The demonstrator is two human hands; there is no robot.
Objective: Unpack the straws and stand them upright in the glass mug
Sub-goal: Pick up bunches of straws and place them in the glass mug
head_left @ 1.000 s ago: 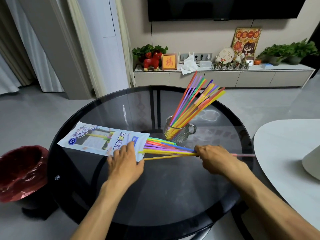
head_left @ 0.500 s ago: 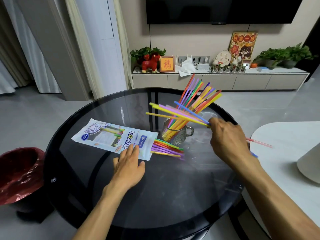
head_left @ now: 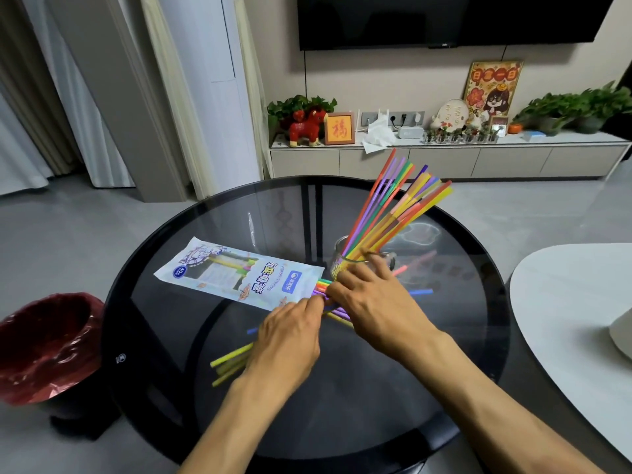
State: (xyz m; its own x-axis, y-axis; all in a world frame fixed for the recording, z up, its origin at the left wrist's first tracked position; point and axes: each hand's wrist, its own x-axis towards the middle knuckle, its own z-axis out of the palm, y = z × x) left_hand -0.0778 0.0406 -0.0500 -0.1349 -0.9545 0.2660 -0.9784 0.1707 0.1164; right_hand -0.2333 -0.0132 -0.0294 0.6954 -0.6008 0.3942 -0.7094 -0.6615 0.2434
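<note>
Both hands meet at the straw packet's open mouth: left hand holds loose yellow straws, right hand curls over the protruding straws, its hold unclear. A careless tug could knock the glass mug just beside. Half a second back, the right hand was lifting straws toward the mug.

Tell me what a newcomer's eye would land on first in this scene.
First, the fan of bright straws leaning out of the glass mug at the middle of the round dark glass table. Next, both hands meeting just in front of it: the left hand and right hand work at the loose straws poking from the open end of the white packet. A red-lined bin stands on the floor, left.
</note>
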